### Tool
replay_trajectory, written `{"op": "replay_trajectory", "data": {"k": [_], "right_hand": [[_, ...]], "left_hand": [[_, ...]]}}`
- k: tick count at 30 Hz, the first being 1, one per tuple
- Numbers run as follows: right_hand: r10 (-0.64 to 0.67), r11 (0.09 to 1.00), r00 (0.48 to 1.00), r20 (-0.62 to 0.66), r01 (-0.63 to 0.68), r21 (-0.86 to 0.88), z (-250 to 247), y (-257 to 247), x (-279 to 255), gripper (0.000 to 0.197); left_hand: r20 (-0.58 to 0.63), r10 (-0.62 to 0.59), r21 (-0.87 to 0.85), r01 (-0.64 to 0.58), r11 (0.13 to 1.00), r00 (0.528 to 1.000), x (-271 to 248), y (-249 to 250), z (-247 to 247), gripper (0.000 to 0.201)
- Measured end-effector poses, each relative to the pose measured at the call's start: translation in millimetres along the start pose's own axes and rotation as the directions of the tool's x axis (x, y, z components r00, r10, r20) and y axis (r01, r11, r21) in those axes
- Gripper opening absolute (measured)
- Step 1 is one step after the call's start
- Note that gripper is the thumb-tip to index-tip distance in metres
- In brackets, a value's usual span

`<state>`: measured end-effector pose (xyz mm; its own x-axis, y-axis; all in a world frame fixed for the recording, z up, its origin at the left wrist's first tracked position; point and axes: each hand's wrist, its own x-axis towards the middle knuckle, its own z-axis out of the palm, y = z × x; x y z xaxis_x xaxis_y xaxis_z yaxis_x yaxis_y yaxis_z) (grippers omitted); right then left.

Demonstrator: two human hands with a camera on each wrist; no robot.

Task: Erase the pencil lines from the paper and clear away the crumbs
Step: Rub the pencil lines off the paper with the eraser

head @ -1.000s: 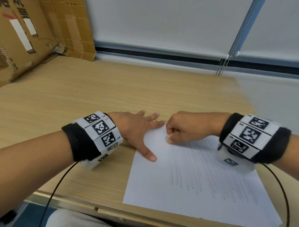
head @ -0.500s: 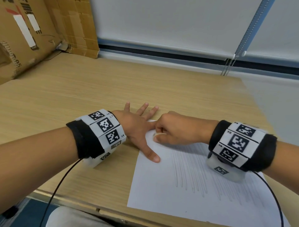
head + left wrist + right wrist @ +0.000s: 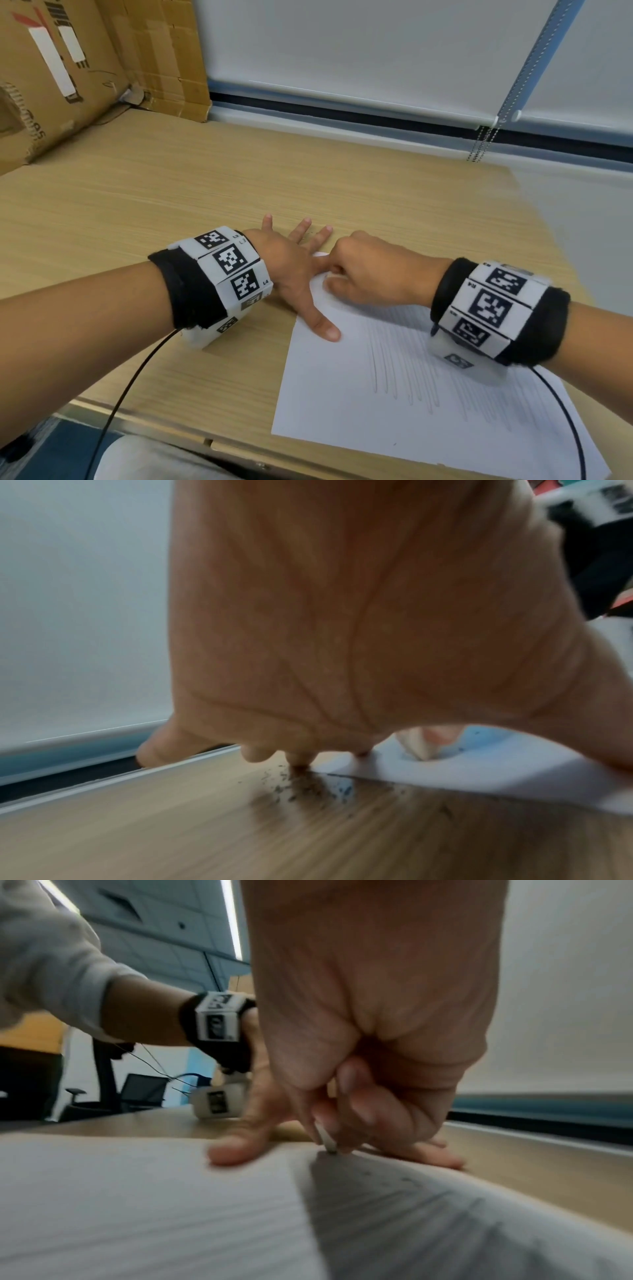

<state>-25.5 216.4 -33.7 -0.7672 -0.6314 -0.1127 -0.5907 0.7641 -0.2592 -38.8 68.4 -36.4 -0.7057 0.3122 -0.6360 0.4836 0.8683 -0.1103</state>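
A white sheet of paper [image 3: 394, 411] with several grey pencil lines [image 3: 421, 380] lies at the table's near right. My left hand [image 3: 294, 274] lies flat, fingers spread, pressing the sheet's top left corner, its thumb on the paper. My right hand [image 3: 370, 274] pinches a small white eraser [image 3: 329, 275] against the paper near that corner, right beside the left hand. The right wrist view shows the eraser [image 3: 325, 1137] held in curled fingers with its tip on the sheet [image 3: 137, 1204]. Dark eraser crumbs [image 3: 301, 785] lie on the wood at the paper's edge under the left fingertips.
The wooden table [image 3: 205, 192] stretches to the left and back. Cardboard boxes [image 3: 68, 68] stand at the far left corner. A white blind and its bead chain [image 3: 479, 144] hang along the back wall. A black cable [image 3: 130, 387] runs from my left wrist over the front edge.
My right hand with the eraser has moved left and away along the paper, up against the left hand. The left hand has stayed pressing the corner.
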Motion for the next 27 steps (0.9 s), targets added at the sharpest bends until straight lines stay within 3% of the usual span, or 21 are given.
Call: {"op": "replay_trajectory", "data": {"k": [3,5,8,13,18,21,27], "right_hand": [[-0.012,1.0,1.0,-0.01,0.012,-0.012,-4.7,-2.7,-1.1,0.029],[0.014,0.998,1.0,-0.022,-0.016,-0.056,-8.2,0.8,0.0,0.033],[-0.06,0.997,0.998,0.031,0.061,-0.051,-1.6,-6.8,-4.4,0.039],[0.002,0.998,1.0,0.014,-0.001,-0.065,-7.7,7.1,-5.6,0.031],[-0.048,0.998,0.996,0.08,0.051,-0.036,-1.2,1.4,-11.7,0.034],[0.001,0.998,0.999,0.043,0.002,-0.065,-7.9,11.8,-7.7,0.033],[-0.01,0.975,0.995,0.096,0.031,-0.221,-12.9,7.3,-42.2,0.028]], "left_hand": [[0.003,-0.006,-0.001,0.006,1.0,1.0,-0.3,0.5,-1.0,0.132],[0.0,-0.009,0.0,0.009,1.0,1.0,-0.4,0.7,-1.2,0.134],[0.002,0.001,-0.009,-0.001,1.0,1.0,-1.9,-0.1,-0.5,0.129],[-0.008,0.011,-0.019,-0.011,1.0,1.0,0.7,-1.5,-0.2,0.133],[-0.015,0.009,0.01,-0.009,1.0,1.0,2.1,-1.9,1.0,0.132],[-0.016,0.017,0.005,-0.017,1.0,1.0,5.1,-3.2,1.1,0.133],[-0.019,0.025,0.014,-0.025,1.0,1.0,3.5,-3.7,0.9,0.133]]}}
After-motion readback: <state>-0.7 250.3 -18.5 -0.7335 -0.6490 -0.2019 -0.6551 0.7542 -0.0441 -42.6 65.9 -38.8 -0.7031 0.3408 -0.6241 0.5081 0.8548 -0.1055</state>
